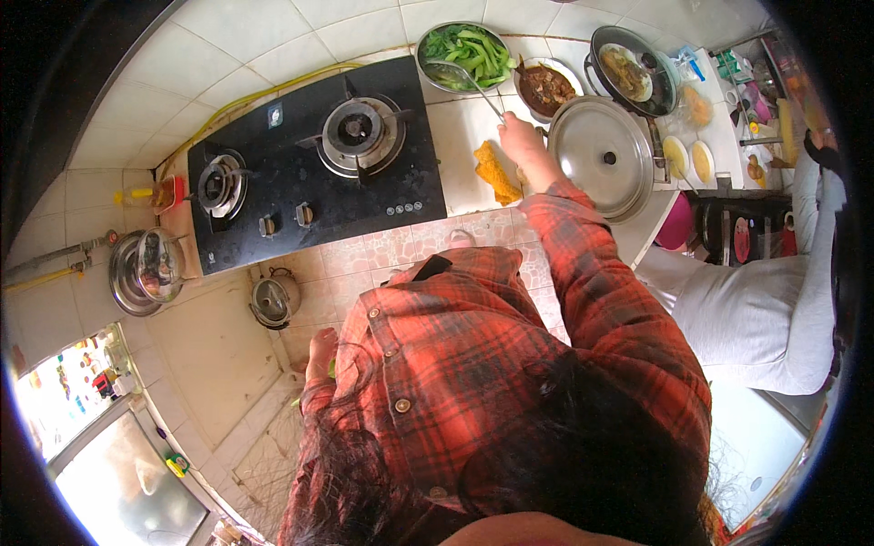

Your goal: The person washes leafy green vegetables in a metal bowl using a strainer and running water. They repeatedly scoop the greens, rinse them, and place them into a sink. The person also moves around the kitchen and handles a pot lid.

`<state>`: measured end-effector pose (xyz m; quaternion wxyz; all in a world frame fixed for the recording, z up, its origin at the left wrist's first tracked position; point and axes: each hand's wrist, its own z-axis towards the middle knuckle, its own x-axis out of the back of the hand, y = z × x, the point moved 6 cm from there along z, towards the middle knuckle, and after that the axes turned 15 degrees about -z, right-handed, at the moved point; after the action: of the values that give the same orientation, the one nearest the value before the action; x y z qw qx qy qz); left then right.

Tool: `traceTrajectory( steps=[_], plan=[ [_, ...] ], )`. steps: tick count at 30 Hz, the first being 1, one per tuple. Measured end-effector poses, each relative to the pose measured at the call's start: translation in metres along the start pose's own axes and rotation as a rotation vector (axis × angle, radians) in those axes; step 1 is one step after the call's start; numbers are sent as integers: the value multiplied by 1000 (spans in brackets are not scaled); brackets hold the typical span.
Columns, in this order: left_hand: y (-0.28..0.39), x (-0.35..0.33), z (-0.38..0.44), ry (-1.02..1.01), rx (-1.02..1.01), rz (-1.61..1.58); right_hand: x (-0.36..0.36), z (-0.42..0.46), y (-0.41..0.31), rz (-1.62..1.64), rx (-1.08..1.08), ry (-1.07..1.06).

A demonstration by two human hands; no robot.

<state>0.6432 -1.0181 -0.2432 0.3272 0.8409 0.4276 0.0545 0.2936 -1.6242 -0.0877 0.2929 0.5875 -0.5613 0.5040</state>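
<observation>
My right hand (pixel 524 145) is closed around the long handle of a metal cooking utensil (pixel 483 94). The utensil's head rests among cooked leafy greens (pixel 471 51) in a round metal bowl (pixel 422 68) by the tiled wall. Below the forearm lies a crumpled yellow cloth (pixel 496 174). Just right of the hand is a large pot with a metal lid (pixel 601 151). My left hand (pixel 322 347) hangs low beside the plaid shirt; its fingers look curled, and whether it holds anything is unclear. Something green shows behind it.
A black two-burner gas stove (pixel 273 181) fills the left counter. A dish of brown food (pixel 546 89) and a lidded black pan (pixel 635 72) stand at the back right. Another person in grey clothes (pixel 744 314) is close on the right. A small pot (pixel 272 300) sits low on the left.
</observation>
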Motion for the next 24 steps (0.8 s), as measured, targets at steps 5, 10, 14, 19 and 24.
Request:
traceTrajectory(
  steps=[5,10,14,19,24],
  plan=[
    [3,6,-5,214,77,75,69,-25,16,57,31,139],
    [2,7,7,187,129,144,130,-29,44,-196,54,239],
    [-9,25,26,231,162,318,161,-26,46,-476,81,250],
    [22,-7,33,174,79,400,163,-9,52,-637,197,309],
    [12,9,28,202,93,271,138,17,33,-651,323,249]
  ],
)
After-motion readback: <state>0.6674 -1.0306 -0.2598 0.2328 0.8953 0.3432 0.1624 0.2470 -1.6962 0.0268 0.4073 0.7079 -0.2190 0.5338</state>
